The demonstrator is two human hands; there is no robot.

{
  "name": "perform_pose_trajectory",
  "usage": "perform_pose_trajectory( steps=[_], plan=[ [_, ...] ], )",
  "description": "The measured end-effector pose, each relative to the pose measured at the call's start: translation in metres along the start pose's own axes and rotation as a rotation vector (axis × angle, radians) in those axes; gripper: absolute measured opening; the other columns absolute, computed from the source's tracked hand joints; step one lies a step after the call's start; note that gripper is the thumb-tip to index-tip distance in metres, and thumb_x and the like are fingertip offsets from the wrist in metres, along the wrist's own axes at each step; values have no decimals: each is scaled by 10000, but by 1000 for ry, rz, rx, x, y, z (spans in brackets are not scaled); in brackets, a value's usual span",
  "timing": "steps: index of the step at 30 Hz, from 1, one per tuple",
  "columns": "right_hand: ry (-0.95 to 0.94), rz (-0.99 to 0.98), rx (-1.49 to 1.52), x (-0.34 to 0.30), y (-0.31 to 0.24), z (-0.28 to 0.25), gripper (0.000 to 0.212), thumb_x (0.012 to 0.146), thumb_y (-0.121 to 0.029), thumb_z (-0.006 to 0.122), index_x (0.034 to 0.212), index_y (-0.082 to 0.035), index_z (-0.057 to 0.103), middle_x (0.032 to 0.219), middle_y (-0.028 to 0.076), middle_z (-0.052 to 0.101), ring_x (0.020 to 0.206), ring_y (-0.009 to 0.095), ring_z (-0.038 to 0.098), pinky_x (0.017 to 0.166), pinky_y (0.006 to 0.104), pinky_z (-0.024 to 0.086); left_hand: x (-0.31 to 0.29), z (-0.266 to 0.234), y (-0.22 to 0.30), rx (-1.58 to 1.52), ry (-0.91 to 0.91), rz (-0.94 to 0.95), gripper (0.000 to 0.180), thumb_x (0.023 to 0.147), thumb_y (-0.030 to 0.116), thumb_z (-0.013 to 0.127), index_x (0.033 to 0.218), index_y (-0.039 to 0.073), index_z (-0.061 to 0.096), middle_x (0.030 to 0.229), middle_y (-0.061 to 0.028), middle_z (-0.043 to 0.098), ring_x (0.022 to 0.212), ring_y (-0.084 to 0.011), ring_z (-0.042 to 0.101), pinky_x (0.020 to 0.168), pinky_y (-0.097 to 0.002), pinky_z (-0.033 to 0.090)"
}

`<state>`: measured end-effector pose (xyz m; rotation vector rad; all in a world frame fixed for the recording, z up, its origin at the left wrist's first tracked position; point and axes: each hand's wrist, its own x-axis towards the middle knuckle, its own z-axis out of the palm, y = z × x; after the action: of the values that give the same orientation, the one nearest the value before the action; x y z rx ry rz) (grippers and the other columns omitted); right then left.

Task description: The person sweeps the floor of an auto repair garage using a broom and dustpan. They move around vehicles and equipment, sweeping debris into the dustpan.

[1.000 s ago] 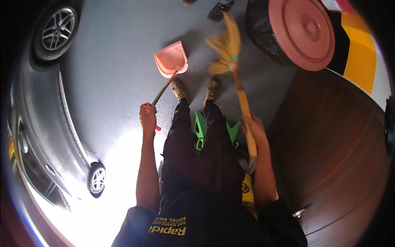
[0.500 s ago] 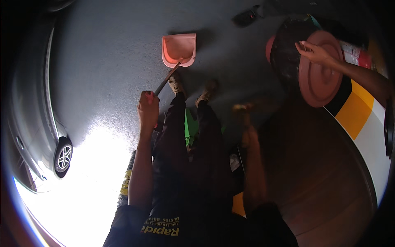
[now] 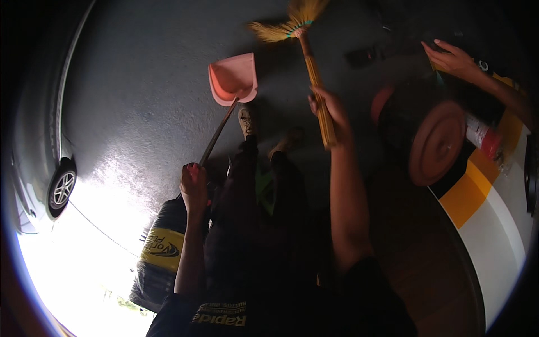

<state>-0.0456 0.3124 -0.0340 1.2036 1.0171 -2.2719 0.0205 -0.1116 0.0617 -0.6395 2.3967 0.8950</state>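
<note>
Lots of grey floor [image 3: 135, 84] here, with a yellow straw broom [image 3: 310, 63] out front and a long-handled pink dustpan [image 3: 236, 77] left of it, slightly closer in. The right hand [image 3: 332, 108] is wrapped round the broom's handle, bristles out ahead; the left hand [image 3: 193, 184], well apart, grips the dustpan's handle, pan ahead and a bit right.

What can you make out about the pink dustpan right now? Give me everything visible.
The dustpan is a pink, plastic-looking scoop with raised sides, a rounded back and a straight front lip facing away from the person. A long, thin, dark handle slants from its back to a pink grip closed in the left hand. The scoop sits just beyond the left shoe, apart from the broom; whether it touches the gray floor is unclear.
</note>
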Motion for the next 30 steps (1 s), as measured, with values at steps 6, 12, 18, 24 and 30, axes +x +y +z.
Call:
perform_pose_trajectory(
  steps=[6,12,18,24,30],
  plan=[
    [473,239,-551,-180,79,-55,387,1017,-428,656,1107,-53,688,825,45,681,622,155,657,558,330,545,60,-10,15,48,36,90,232,1004,207,616,1107,1,596,944,-248,704,911,-447,712,765,-495,535],
    [580,330,-531,-307,155,-79,323,1043,-405,637,1089,-89,687,802,12,634,645,111,593,567,300,498,67,-26,46,36,-6,25,201,1020,199,595,1085,10,617,925,-262,708,892,-466,710,761,-508,538],
    [309,11,-133,-160,159,-56,246,1039,-304,578,996,-81,673,746,-19,624,583,75,582,472,226,454,53,-20,41,-27,5,38,165,987,166,607,1040,17,655,868,-240,716,835,-435,726,730,-483,550],
    [52,323,108,55,16,58,177,953,-220,649,922,-53,597,616,9,561,482,107,558,460,238,495,47,-31,33,-90,-9,-18,142,959,134,617,1027,23,677,851,-218,721,826,-403,741,727,-446,561],
    [-148,195,210,155,-104,139,202,1055,-250,574,1045,-51,538,783,56,618,585,101,600,557,219,554,40,-30,30,-166,-27,-76,143,981,130,628,1053,27,696,849,-157,727,775,-281,723,727,-376,546]
  ],
)
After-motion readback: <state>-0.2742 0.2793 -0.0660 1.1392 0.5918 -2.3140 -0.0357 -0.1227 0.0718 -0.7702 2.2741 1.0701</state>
